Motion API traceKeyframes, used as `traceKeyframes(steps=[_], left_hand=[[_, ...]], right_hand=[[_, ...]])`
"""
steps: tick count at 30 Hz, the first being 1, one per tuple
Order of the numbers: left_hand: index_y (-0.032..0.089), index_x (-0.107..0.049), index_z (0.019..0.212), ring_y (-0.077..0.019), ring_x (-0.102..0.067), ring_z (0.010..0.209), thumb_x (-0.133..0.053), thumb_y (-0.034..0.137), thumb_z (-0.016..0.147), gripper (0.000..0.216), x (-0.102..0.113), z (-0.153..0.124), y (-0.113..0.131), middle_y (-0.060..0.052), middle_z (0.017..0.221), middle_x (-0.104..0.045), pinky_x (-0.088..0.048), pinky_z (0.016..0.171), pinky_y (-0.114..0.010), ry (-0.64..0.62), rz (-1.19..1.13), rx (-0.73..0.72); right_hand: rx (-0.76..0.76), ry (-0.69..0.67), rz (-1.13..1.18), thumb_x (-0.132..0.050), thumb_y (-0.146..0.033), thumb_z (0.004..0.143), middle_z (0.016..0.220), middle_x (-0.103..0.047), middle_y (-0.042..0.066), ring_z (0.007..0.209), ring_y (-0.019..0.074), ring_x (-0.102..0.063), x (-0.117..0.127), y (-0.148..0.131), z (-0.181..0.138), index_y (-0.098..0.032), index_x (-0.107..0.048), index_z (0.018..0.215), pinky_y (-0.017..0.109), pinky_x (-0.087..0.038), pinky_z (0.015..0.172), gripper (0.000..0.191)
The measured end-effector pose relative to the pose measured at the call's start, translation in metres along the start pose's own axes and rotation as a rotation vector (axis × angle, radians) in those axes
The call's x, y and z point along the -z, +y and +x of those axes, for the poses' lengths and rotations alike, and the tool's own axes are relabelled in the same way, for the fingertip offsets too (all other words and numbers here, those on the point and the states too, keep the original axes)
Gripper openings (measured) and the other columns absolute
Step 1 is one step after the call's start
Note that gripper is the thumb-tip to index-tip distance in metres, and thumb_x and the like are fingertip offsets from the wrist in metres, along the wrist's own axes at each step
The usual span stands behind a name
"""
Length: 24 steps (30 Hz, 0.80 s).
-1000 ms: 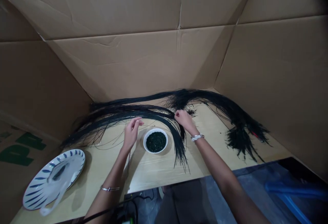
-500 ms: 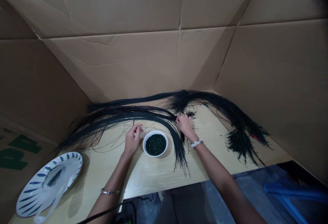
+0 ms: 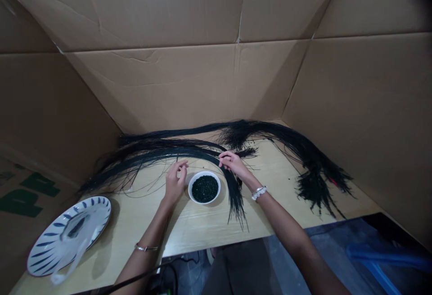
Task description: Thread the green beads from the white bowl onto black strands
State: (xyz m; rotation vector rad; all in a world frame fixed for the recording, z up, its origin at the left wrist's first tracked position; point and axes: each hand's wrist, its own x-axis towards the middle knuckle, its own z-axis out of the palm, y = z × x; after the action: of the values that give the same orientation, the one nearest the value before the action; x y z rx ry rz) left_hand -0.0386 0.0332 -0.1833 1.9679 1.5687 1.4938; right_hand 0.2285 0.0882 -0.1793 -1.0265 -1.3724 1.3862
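A long bundle of thin black strands (image 3: pixel 189 151) arcs across the light wooden table (image 3: pixel 202 227). A small white bowl (image 3: pixel 204 188) filled with tiny dark beads sits in the middle. My left hand (image 3: pixel 175 182) is just left of the bowl, fingertips pinched on a thin strand. My right hand (image 3: pixel 232 163) rests above and right of the bowl, fingers closed on strands of the bundle. A second black bundle (image 3: pixel 313 169) lies at the right.
A white plate with blue stripes (image 3: pixel 69 236) holding a clear plastic bag sits at the front left edge. Cardboard walls (image 3: pixel 189 83) enclose the table on three sides. A blue object (image 3: pixel 381 259) lies on the floor at lower right.
My right hand has moved left along the strand bundle, toward the bowl. My left hand has stayed beside the bowl, fingers still pinched.
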Motion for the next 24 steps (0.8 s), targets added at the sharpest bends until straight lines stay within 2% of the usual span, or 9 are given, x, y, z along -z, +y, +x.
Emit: traceKeyframes(steps=[3, 7, 12, 16, 19, 24], left_hand=[[0.022, -0.07, 0.11, -0.0246, -0.067, 0.104, -0.048, 0.035, 0.102, 0.026, 0.0, -0.001, 0.005, -0.009, 0.108, -0.074, -0.051, 0.096, -0.04, -0.053, 0.021, -0.093], [0.023, -0.07, 0.115, -0.0252, -0.068, 0.107, -0.05, 0.031, 0.102, 0.024, 0.0, -0.003, 0.01, -0.008, 0.111, -0.076, -0.049, 0.1, -0.043, -0.116, 0.069, -0.236], [0.025, -0.064, 0.135, -0.0264, -0.062, 0.128, -0.048, 0.028, 0.105, 0.035, -0.003, -0.005, 0.015, -0.009, 0.134, -0.071, -0.044, 0.11, -0.046, -0.261, 0.111, -0.345], [0.025, -0.061, 0.141, -0.0257, -0.057, 0.137, -0.044, 0.027, 0.107, 0.038, -0.007, -0.006, 0.017, -0.009, 0.141, -0.067, -0.043, 0.112, -0.046, -0.373, 0.123, -0.441], [0.022, -0.062, 0.137, -0.0252, -0.062, 0.128, -0.048, 0.028, 0.107, 0.034, -0.011, -0.006, 0.019, -0.011, 0.134, -0.071, -0.047, 0.106, -0.043, -0.368, 0.16, -0.495], [0.021, -0.067, 0.125, -0.0209, -0.068, 0.1, -0.051, 0.026, 0.106, 0.026, -0.011, -0.006, 0.02, -0.007, 0.11, -0.078, -0.05, 0.091, -0.038, -0.234, 0.207, -0.575]], right_hand=[[0.018, -0.128, 0.123, -0.076, -0.042, 0.078, 0.08, -0.073, 0.002, 0.06, 0.0086, -0.053, -0.01, -0.001, -0.006, -0.017, -0.067, 0.098, 0.02, -0.037, 0.056, 0.033], [-0.002, -0.251, 0.15, -0.073, -0.046, 0.085, 0.088, -0.076, 0.005, 0.064, 0.0099, -0.062, -0.017, -0.004, -0.013, -0.016, -0.069, 0.099, 0.02, -0.043, 0.056, 0.033], [-0.082, -0.46, 0.143, -0.063, -0.053, 0.093, 0.095, -0.078, 0.007, 0.048, 0.0089, -0.061, -0.023, -0.008, -0.021, -0.018, -0.062, 0.107, 0.019, -0.034, 0.039, 0.038], [-0.097, -0.598, 0.114, -0.061, -0.054, 0.097, 0.097, -0.079, 0.006, 0.041, 0.0051, -0.055, -0.028, -0.013, -0.028, -0.02, -0.053, 0.105, 0.017, -0.028, 0.035, 0.036], [-0.103, -0.647, 0.103, -0.061, -0.057, 0.096, 0.098, -0.078, 0.006, 0.04, 0.0048, -0.056, -0.032, -0.016, -0.032, -0.021, -0.048, 0.105, 0.016, -0.024, 0.034, 0.038], [-0.098, -0.64, 0.085, -0.061, -0.059, 0.095, 0.092, -0.079, 0.004, 0.039, 0.0059, -0.056, -0.034, -0.02, -0.033, -0.022, -0.045, 0.105, 0.016, -0.028, 0.033, 0.041]])
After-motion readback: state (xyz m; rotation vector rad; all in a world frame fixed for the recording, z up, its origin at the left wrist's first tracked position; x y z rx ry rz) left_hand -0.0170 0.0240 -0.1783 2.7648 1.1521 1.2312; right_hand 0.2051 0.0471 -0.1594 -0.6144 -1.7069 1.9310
